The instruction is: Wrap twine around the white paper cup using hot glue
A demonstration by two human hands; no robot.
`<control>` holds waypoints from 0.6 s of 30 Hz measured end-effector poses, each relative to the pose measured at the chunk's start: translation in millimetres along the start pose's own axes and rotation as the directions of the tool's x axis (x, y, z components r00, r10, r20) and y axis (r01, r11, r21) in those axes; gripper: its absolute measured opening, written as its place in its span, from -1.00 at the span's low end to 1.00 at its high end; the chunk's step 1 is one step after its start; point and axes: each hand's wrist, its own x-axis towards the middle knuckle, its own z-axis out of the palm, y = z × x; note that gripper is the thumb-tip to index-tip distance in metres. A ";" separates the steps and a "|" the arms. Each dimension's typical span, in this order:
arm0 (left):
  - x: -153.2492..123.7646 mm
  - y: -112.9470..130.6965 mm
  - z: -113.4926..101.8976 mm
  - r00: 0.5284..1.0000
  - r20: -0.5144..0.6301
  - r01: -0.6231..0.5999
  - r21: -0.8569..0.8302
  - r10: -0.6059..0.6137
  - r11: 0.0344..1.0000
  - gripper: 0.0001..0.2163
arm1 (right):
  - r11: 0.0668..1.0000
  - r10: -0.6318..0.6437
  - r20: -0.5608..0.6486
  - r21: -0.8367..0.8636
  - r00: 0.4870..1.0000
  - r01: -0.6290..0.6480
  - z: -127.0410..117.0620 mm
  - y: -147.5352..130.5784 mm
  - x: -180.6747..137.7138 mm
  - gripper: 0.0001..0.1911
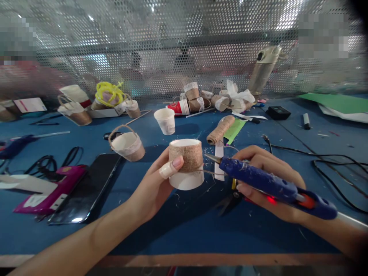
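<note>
My left hand (161,176) is closed around a paper cup (186,181) partly wrapped in brown twine (191,155); a white band at its lower part is bare. A bandage-like wrap covers the thumb. In my right hand (267,176) is a blue hot glue gun (255,176), its metal nozzle pointing left, a short gap from the cup. A red light glows on the gun. From the cup a loose strand of twine runs right, passing behind the gun. Beyond them lies a spool of twine (220,130). Dark scissors (227,201) rest on the table below the gun.
A twine-covered basket (128,145) and a plain paper cup (166,121) stand further back. Left are a phone (86,188) and a magenta item (54,191). Several small baskets (222,102) line the perforated metal screen (184,50). A black cable (319,156) lies right.
</note>
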 end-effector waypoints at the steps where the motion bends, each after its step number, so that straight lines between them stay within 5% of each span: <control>1: -0.4 0.5 0.3 1.000 -0.001 -0.003 0.004 0.003 1.000 -0.63 | 1.000 -0.005 -0.026 -0.025 1.000 0.005 0.0 -0.1 0.0 -0.83; 6: -0.4 1.6 0.4 1.000 -0.022 -0.021 0.006 0.021 1.000 -0.66 | 0.994 -0.034 -0.031 -0.105 0.999 0.031 3.8 3.3 -3.9 -0.77; 11: 0.5 2.2 -0.4 0.998 -0.027 -0.059 0.046 0.060 0.997 -0.65 | 0.960 -0.132 -0.218 -0.272 0.967 0.070 6.4 5.8 -8.1 -0.74; 18: 0.6 3.2 2.1 0.996 -0.056 -0.067 0.050 0.069 0.997 -0.61 | 0.993 -0.012 -0.055 -0.115 0.998 0.006 8.9 2.7 -7.7 -0.74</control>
